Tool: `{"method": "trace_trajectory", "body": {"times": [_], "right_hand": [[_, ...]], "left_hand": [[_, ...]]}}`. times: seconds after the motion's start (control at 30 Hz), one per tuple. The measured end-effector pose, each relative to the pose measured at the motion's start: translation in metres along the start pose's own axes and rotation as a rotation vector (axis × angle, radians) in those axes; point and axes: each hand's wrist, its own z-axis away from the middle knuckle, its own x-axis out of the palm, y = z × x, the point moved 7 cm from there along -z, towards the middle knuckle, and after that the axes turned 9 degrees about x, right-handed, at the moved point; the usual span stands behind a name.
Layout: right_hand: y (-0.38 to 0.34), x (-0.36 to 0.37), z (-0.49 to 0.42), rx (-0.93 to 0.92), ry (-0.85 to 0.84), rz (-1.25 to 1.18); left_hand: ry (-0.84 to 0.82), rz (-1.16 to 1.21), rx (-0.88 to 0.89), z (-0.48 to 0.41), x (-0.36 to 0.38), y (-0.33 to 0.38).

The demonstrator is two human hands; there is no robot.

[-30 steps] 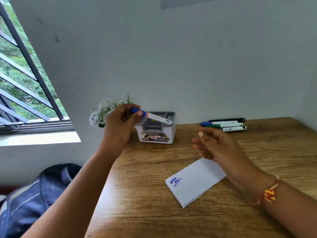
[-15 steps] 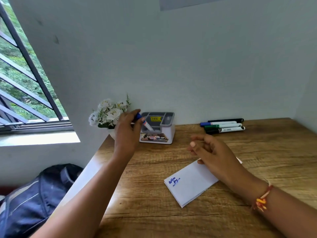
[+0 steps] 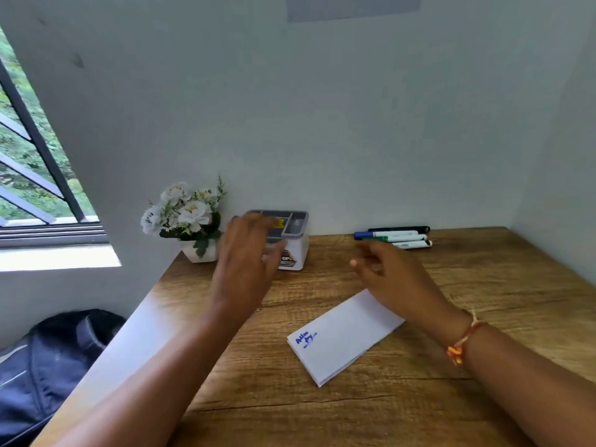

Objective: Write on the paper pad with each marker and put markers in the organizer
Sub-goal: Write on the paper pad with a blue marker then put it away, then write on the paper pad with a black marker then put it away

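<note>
A white and grey organizer (image 3: 296,243) stands at the back of the wooden desk. My left hand (image 3: 248,253) hovers in front of it, blurred, fingers spread and holding nothing; the blue marker it held is not visible. A white paper pad (image 3: 342,337) with blue writing near its left corner lies mid-desk. My right hand (image 3: 390,272) floats above the pad's far end, fingers loosely curled and empty. Several markers (image 3: 395,237), among them black, blue and green ones, lie side by side by the back wall.
A small white pot of white flowers (image 3: 185,217) stands left of the organizer at the desk's back corner. A dark backpack (image 3: 45,359) lies on the floor to the left, below the barred window (image 3: 35,175). Walls close the desk at the back and right.
My left hand lowered the blue marker into the organizer, let go of it and now draws back empty. My right hand has drifted a little toward the markers.
</note>
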Motion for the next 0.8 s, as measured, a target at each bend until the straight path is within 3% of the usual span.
{"method": "trace_trajectory", "body": {"times": [0.13,0.23,0.4,0.8], "right_hand": [[0.031,-0.006,-0.043,0.004,0.048,0.393],[0.048,-0.003,-0.059,0.039,0.022,0.485],[0.052,0.001,-0.065,0.004,0.089,0.564],[0.053,0.004,-0.070,-0.028,0.030,0.608]], "left_hand": [[-0.410,0.173,0.093,0.017,0.041,0.033],[-0.567,0.174,0.061,0.025,0.058,0.028],[-0.574,0.157,0.054,0.025,0.057,0.024],[-0.608,0.181,0.043,0.026,0.055,0.031]]}}
